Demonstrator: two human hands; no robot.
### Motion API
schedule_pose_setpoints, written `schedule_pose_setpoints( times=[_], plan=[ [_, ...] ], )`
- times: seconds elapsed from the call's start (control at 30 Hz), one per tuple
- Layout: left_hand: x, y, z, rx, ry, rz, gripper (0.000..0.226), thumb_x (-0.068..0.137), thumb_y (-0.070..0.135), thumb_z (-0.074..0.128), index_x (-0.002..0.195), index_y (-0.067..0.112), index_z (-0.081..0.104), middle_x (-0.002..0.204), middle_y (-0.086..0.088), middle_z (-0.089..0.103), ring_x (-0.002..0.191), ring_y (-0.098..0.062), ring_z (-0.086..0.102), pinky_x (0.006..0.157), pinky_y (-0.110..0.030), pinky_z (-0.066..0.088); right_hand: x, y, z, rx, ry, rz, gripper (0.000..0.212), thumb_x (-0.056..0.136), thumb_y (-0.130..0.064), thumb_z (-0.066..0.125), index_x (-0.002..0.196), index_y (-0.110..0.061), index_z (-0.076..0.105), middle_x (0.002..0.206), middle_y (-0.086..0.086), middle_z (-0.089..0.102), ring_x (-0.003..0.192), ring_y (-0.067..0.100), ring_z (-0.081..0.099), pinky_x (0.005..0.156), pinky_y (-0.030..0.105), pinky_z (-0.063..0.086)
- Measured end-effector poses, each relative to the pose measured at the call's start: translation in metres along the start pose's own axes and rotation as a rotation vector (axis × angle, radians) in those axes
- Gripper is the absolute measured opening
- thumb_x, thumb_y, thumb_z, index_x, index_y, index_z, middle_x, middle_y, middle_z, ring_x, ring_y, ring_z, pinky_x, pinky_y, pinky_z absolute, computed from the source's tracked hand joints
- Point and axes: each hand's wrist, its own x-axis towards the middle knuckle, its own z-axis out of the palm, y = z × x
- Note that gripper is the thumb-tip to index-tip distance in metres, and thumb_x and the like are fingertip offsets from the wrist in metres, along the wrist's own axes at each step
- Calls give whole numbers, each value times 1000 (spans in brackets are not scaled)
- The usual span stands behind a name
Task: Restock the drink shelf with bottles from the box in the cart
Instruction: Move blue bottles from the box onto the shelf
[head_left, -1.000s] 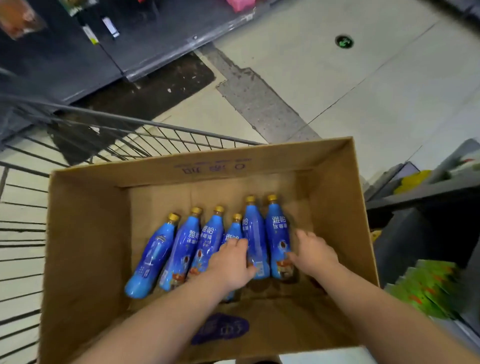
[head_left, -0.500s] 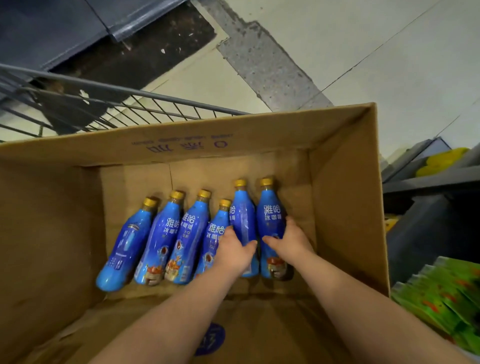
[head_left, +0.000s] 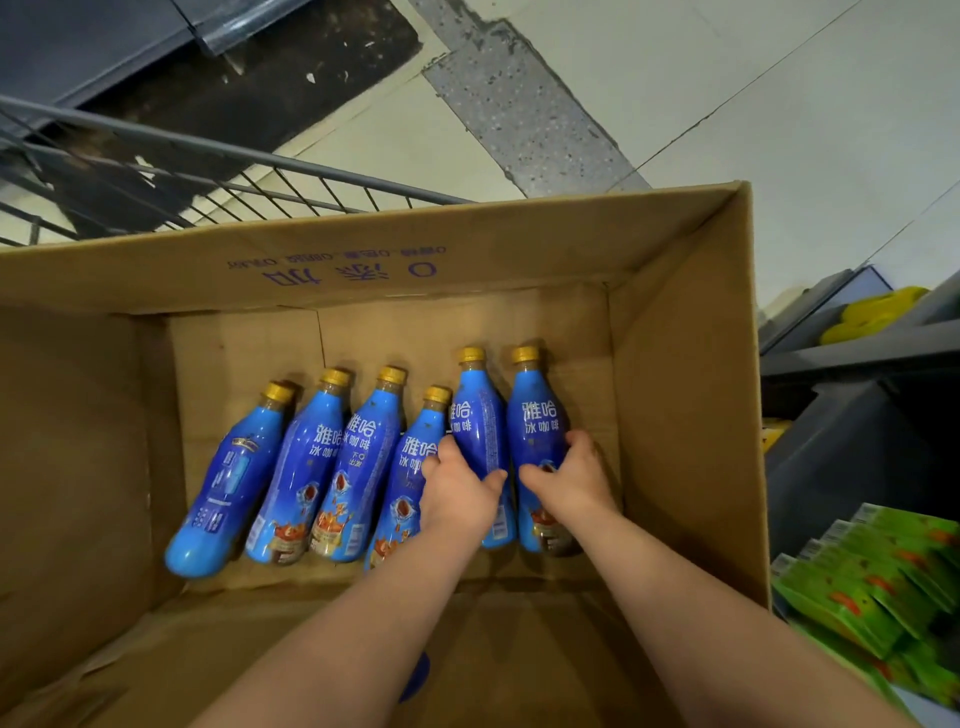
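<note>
Blue bottle (head_left: 479, 426) bases hidden under both hands.

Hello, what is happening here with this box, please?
A person is reaching into a cardboard box in a wire cart. Six blue bottles lie side by side on its bottom. The left hand wraps the fifth bottle; the right hand wraps the sixth bottle. Neither looks lifted yet.
</note>
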Motion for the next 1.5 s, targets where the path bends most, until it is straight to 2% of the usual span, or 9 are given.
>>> schedule_pose_setpoints(
  times=[0.1, 0.27, 0.5, 0.7, 0.87, 1.0, 1.13, 1.27, 1.5],
  plan=[
    [-2, 2, 8, -72, 2, -7, 81, 84, 36, 66, 145, 15, 18, 140, -14, 34, 119, -35, 49, 98, -42, 40, 1, 4, 2, 109, -42, -14, 74, 72, -21, 75, 133, -15, 34, 124, 7, 51, 94, 17, 53, 64, 22, 43],
    [0, -1, 15, -207, -2, 13, 68, 82, 29, 67, 135, 21, 25, 128, -9, 54, 114, -32, 54, 95, -46, 45, 6, 9, 3, -15, 26, -15, 72, 67, -24, 78, 129, -12, 43, 125, 12, 49, 112, 27, 51, 84, 29, 42],
    [11, -4, 18, -189, -33, -11, 62, 75, 32, 75, 122, 8, 42, 126, -14, 53, 114, -31, 53, 94, -42, 46, 3, 18, 3, -36, 58, -20, 70, 67, -30, 79, 126, -14, 46, 125, 9, 47, 113, 25, 50, 82, 26, 38],
    [16, -7, 18, -252, -86, 25, 61, 76, 29, 76, 121, 6, 41, 124, -13, 56, 111, -30, 56, 88, -37, 48, 5, 16, 3, 21, 48, -6, 65, 66, -25, 80, 122, -15, 49, 120, 6, 56, 106, 22, 56, 78, 27, 42],
    [2, -17, 4, -270, -78, 78, 59, 74, 32, 76, 117, 10, 43, 118, -10, 60, 106, -29, 59, 93, -45, 48, -11, 10, 1, 5, 65, 16, 66, 63, -28, 80, 119, -14, 48, 119, 6, 55, 106, 23, 56, 77, 28, 42],
    [-17, -27, -18, -238, -46, 128, 57, 73, 33, 76, 116, 11, 47, 113, -9, 63, 104, -28, 61, 90, -42, 48, -38, -1, 0, 9, 62, -36, 61, 63, -32, 79, 113, -16, 48, 111, 3, 58, 93, 19, 57, 71, 24, 38],
    [-36, -30, -53, -244, -22, 186, 58, 73, 32, 76, 118, 12, 46, 108, -6, 62, 100, -27, 61, 89, -39, 49, -73, -18, -3, 78, 53, -76, 55, 65, -31, 78, 108, -24, 45, 99, -5, 55, 88, 14, 55, 75, 29, 46],
    [-57, -26, -92, -216, -9, 297, 50, 75, 31, 75, 110, 16, 43, 99, -1, 58, 91, -23, 59, 80, -31, 46, -112, -37, -8, 144, 80, -104, 56, 66, -32, 78, 103, -27, 36, 94, -8, 51, 84, 11, 54, 71, 27, 46],
    [-98, -17, -140, -228, -11, 533, 39, 75, 27, 75, 93, 27, 40, 79, 14, 53, 67, 2, 50, 59, -25, 39, -174, -59, -15, 325, 235, -145, 49, 67, -28, 78, 100, -21, 44, 87, -9, 53, 81, 11, 56, 72, 26, 45]
  ],
)
